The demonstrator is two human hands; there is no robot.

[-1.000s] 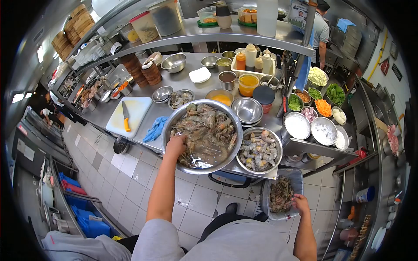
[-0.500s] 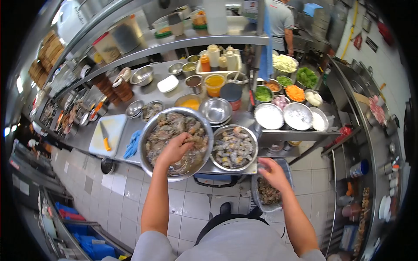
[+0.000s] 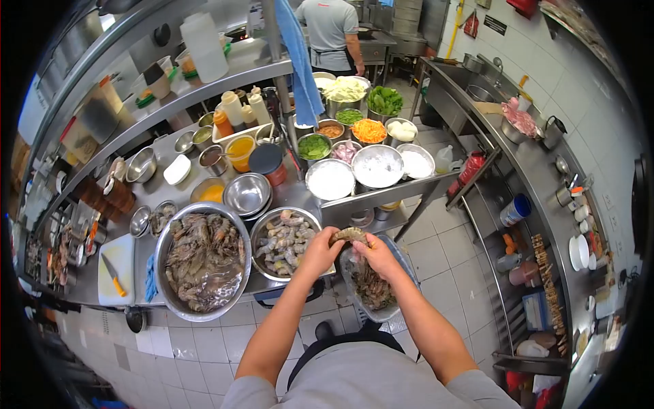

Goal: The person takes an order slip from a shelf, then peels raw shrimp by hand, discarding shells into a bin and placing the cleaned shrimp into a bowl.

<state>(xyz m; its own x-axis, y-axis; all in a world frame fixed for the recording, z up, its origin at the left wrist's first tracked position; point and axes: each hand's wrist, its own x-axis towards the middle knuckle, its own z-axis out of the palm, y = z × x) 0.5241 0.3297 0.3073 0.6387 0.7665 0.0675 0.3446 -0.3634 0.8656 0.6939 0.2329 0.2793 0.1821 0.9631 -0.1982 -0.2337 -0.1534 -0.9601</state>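
Observation:
My left hand [image 3: 319, 254] and my right hand [image 3: 379, 257] meet in front of me, both gripping a whole shrimp [image 3: 350, 234] with its shell on. Below them stands a bin [image 3: 388, 315] with shrimp shells and heads [image 3: 368, 281] inside. Left of my left hand, a steel bowl [image 3: 270, 273] holds peeled grey shrimp [image 3: 283, 238]. Farther left is a larger steel bowl [image 3: 204, 315] full of unpeeled shrimp [image 3: 204, 252] in some liquid.
A knife [image 3: 114, 276] lies on a white cutting board [image 3: 117, 296], beside a blue cloth [image 3: 150, 278]. Bowls of white powder [image 3: 330, 180], shredded carrot [image 3: 368, 131] and greens [image 3: 385, 101] stand at the right. Another person [image 3: 328, 34] stands farther back, turned away.
My left hand has come out of the large bowl with a shrimp and moved right, over the bin. My right hand now grips that shrimp too. The view has turned right.

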